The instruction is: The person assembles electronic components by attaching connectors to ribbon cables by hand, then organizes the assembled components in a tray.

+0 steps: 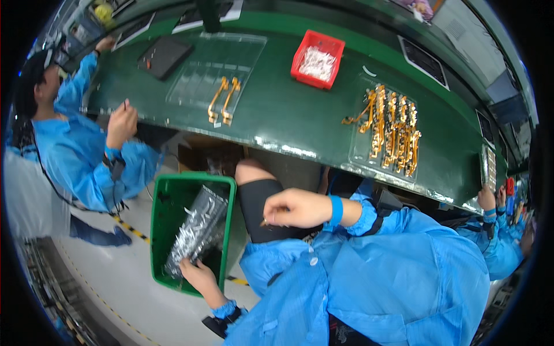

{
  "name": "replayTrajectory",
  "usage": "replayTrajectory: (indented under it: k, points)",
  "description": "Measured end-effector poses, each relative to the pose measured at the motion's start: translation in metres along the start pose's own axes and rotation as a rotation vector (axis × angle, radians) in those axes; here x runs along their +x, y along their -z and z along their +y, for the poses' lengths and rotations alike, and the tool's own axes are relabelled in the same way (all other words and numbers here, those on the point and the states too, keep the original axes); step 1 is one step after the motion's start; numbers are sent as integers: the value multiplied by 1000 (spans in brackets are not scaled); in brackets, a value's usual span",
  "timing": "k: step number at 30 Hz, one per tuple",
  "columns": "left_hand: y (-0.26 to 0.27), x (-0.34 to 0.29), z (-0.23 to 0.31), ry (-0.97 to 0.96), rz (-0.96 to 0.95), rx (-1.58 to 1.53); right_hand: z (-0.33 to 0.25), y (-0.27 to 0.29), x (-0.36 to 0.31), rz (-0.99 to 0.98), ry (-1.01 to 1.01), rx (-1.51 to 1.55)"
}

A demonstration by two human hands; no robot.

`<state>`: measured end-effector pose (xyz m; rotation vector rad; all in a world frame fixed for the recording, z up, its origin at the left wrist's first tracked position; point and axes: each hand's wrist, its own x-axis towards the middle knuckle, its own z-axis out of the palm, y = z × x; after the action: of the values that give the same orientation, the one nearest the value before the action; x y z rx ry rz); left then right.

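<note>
My left hand (202, 281) reaches into a green bin (231, 230) beside my leg, its fingers closed on the near end of a clear plastic tray (199, 222). Shiny reflections cover the tray, which leans at a slant inside the bin. Over my lap is my right hand (295, 209), fingers curled together. A small gold-brown piece (264, 222) pokes out beneath those fingertips; the rest is hidden by the hand. On the green bench to the right, a clear tray (359, 153) bears rows of orange-gold flex cables (395, 130).
A red box (297, 64) of small white pieces stands on the green bench (277, 109). Farther left, two flex cables (224, 101) lie on a clear sheet (190, 81) near a black pad (165, 56). A co-worker (86, 150) is at left; another person's hand (486, 199) shows at right.
</note>
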<state>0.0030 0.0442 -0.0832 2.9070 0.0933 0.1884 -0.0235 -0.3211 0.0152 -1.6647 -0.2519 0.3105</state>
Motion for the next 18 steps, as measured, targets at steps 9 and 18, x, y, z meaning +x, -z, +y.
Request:
replayTrajectory:
  k: [9,18]
  points:
    - [39,-15,163,-313,-709,-1436,-40,21,-4,-119,96,-370]
    - [66,28,215,-181,-845,-1459,-60,81,0,-54,-24,-107]
